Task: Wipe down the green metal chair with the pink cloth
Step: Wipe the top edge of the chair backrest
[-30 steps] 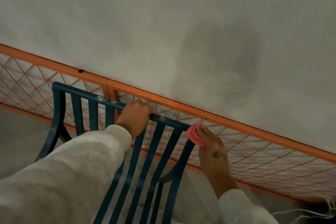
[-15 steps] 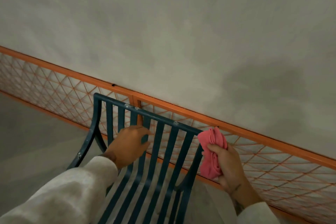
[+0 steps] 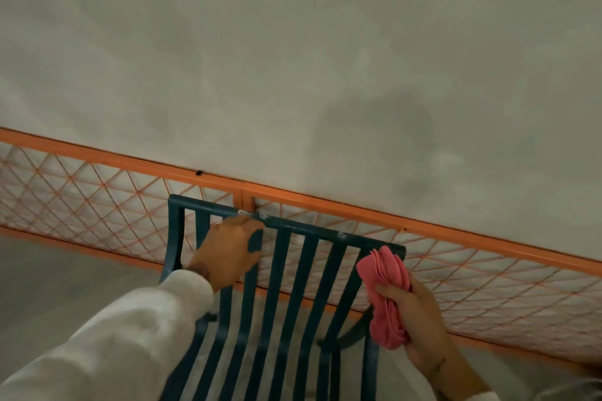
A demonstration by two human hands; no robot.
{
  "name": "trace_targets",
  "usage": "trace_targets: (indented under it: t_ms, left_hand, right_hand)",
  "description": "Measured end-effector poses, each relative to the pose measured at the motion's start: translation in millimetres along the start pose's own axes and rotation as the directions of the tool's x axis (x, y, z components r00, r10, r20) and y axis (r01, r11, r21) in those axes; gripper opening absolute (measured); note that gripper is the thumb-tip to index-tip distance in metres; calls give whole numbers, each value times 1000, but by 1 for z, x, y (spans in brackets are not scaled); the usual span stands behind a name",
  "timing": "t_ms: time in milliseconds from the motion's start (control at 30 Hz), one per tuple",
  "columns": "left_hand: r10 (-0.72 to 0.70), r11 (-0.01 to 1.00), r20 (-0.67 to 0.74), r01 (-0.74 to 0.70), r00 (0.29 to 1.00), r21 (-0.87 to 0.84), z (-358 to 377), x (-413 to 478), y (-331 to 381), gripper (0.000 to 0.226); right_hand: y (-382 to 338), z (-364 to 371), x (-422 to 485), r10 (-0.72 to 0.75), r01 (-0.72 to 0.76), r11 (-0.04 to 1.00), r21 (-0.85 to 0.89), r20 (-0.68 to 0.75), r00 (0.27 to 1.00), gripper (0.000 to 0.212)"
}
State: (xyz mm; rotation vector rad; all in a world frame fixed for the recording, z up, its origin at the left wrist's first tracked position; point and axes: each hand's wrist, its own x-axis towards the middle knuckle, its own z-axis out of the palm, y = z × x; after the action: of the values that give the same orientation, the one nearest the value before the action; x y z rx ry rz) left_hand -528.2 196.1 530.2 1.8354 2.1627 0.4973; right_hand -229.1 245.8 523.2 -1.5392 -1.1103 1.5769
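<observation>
- Green metal chair (image 3: 283,286) stands in the lower middle of the head view, its slatted back facing the camera, dark teal-green paint with pale chips along the top rail
- Chair back sits just in front of an orange lattice fence (image 3: 456,273) that runs slantwise across the frame; grey wall (image 3: 293,58) fills everything above the fence rail
- Left hand (image 3: 228,251) lies against the upper left part of the chair back, fingers curled over the top rail and round a slat; grip closed on the chair frame
- Left sleeve (image 3: 114,335), pale and thick, reaches in from the lower left corner
- Right hand (image 3: 413,312) is at the right edge of the chair back, just below the top right corner
- Pink cloth (image 3: 387,296) is bunched in the right hand, fingers wrapped round its lower half; grip closed on the cloth
- Upper folds of the cloth stick out above the fingers and touch the right upright of the chair, just under the corner of the top rail
- A small dark mark shows on the right wrist
- Pale floor (image 3: 49,286) is visible left of the chair and between the slats
- Seat and legs are mostly out of view below the frame edge
</observation>
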Motion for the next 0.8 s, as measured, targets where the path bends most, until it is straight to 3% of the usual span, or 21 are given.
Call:
trace_targets:
  t_ms: [200,433,567,700,800]
  left_hand:
    - [101,991,40,-104,994,84,-18,37,-49,51]
    - [161,979,187,-180,969,92,-13,74,-62,60]
    - [187,969,213,-217,959,123,-2,85,-59,36]
    - [193,973,198,-214,961,90,-2,89,-60,24]
    - [216,969,180,-233,960,80,-2,92,-60,21]
  right_hand:
    - [13,42,-6,-32,24,994,-103,-74,997,30]
    - [4,51,6,-120,83,983,-164,-229,966,21]
    - [-3,58,22,-224,145,951,-272,-288,931,11]
    - [-3,81,49,-271,137,903,-406,-294,917,29]
    - [3,104,63,-330,112,807,-580,-287,899,42]
